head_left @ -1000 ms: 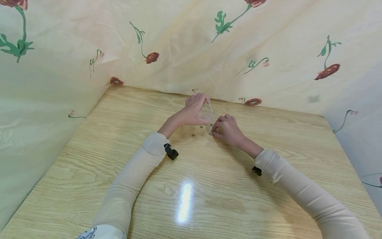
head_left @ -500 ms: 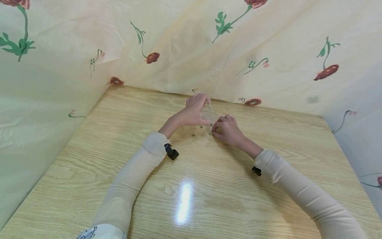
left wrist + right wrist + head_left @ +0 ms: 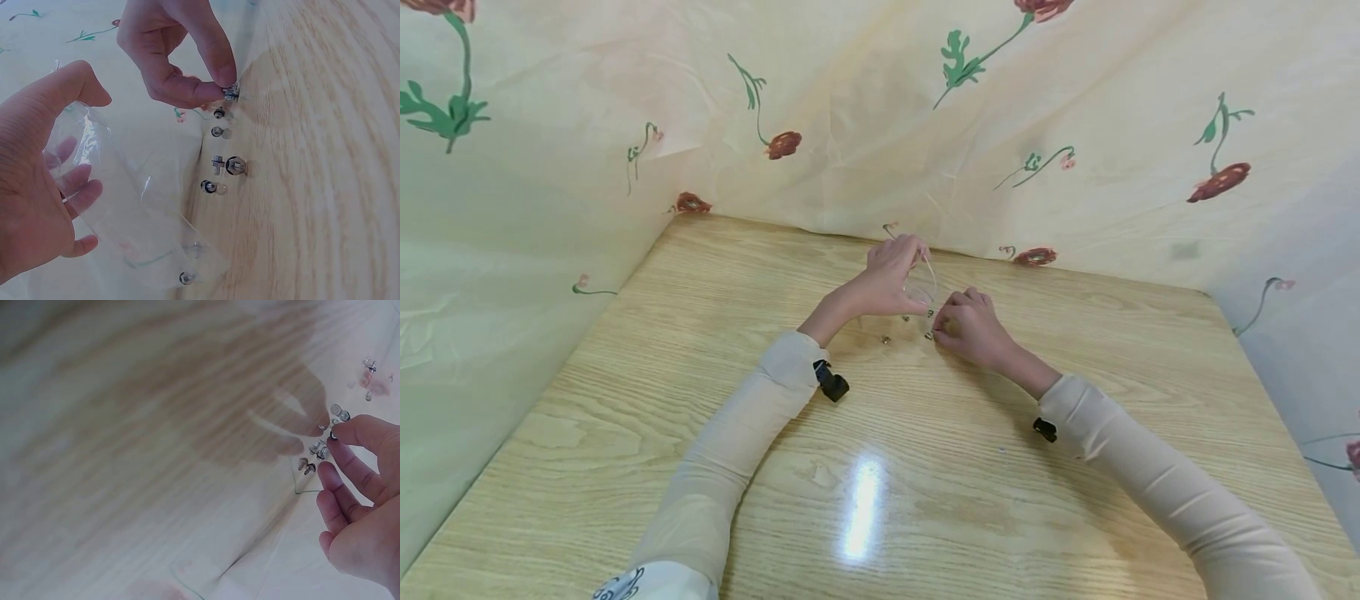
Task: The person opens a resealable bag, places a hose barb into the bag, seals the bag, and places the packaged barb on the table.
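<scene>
Right hand (image 3: 972,327) pinches a small, stubby silver metal fitting (image 3: 232,94) at the table (image 3: 306,187); to its left, the left hand (image 3: 886,279) grips a clear plastic bag (image 3: 140,178), thumb well apart from fingers. Lifting with fingertips alone should avoid nudging the loose metal fittings (image 3: 235,165) nearby.

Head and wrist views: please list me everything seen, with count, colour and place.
Table: one, light wood, across the head view
Floral sheeting: at least one, mainly cream, behind the table
Small metal parts: several, silvery and black, mostly on the table
Plastic bag: one, clear, near the metal parts
Sleeves: two, beige, on the arms
Attachments: two, black, by the sleeve ends
Left hand: one, bare, holding the bag
Right hand: one, bare, pinching a metal part
</scene>
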